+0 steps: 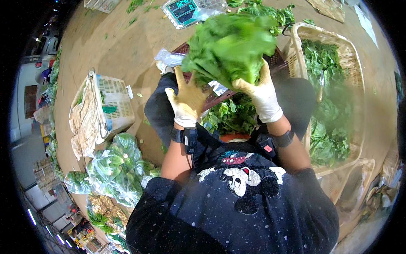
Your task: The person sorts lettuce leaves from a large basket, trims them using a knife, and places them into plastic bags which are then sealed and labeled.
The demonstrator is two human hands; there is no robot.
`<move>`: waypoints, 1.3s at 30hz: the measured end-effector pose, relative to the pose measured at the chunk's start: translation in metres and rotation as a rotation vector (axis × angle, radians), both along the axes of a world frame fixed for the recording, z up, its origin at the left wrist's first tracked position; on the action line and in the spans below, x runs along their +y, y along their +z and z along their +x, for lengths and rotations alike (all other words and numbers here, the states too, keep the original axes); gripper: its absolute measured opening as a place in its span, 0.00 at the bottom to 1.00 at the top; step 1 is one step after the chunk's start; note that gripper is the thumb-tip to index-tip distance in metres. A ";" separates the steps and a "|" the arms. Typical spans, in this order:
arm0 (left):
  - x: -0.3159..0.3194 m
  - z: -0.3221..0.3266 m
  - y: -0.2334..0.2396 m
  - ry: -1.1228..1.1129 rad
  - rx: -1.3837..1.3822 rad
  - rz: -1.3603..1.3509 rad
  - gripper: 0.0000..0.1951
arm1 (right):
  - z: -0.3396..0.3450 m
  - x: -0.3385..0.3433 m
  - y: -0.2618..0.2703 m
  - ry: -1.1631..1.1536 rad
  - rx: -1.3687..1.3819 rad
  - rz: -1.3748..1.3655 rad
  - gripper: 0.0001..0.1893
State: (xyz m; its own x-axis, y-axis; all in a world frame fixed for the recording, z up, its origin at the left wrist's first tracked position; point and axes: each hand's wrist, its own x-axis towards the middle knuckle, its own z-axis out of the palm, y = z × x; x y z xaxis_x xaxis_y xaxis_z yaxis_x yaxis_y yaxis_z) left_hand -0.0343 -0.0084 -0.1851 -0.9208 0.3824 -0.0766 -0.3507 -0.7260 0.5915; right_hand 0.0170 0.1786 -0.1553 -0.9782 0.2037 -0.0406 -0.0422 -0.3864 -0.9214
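Note:
A blurred bunch of leafy greens (231,47) is held up in front of me, gripped at its stem end by my right hand (265,95), which wears a white glove. My left hand (188,100), gloved too and stained yellowish, has its fingers apart beside the bunch's lower left edge; whether it touches the leaves I cannot tell. Behind and below the greens stands a dark red plastic crate (219,100), mostly hidden, with clear plastic film (169,58) at its left corner. More loose greens (233,116) lie between my knees.
A digital scale (180,12) with a lit display stands beyond the crate. To the right is a large, dirty white basket (356,73) of greens, with a knife-like tool (321,85) on them. At left are another white basket (115,101) and plastic bags of vegetables (115,168).

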 end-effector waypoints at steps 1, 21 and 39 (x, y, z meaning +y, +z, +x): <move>0.007 0.004 0.006 -0.077 0.052 0.021 0.49 | 0.003 0.001 -0.001 0.012 -0.016 0.076 0.46; 0.020 0.012 -0.028 -0.044 -0.200 -0.023 0.31 | 0.014 -0.006 -0.016 0.001 0.079 0.784 0.16; 0.016 0.013 -0.010 0.405 0.265 -0.373 0.41 | 0.015 0.000 -0.040 -0.005 -0.139 -0.032 0.08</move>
State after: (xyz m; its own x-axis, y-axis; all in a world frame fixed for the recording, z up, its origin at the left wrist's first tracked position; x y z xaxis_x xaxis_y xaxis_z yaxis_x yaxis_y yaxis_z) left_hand -0.0213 0.0079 -0.1948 -0.9935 -0.0106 0.1136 0.1037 -0.4979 0.8610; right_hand 0.0323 0.1790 -0.1951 -0.9617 0.2050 -0.1818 0.0826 -0.4157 -0.9057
